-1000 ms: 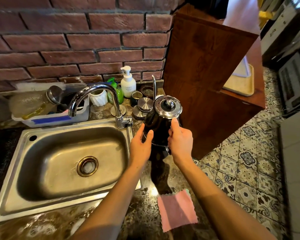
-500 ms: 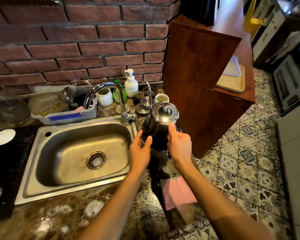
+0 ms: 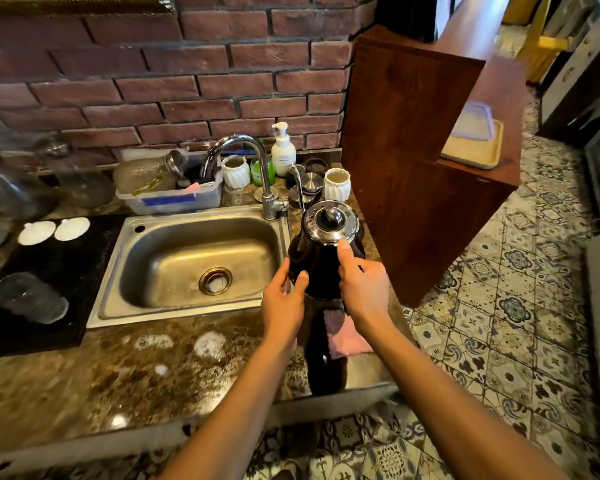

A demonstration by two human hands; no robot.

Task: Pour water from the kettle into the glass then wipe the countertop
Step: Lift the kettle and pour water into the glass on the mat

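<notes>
Kettle (image 3: 321,263) still gripped, both hands unchanged.

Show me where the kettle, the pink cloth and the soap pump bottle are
kettle (image 3: 321,271): head view, on its black body below the lid.
pink cloth (image 3: 343,336): head view, on its visible middle.
soap pump bottle (image 3: 283,156): head view, on its white body.
</notes>
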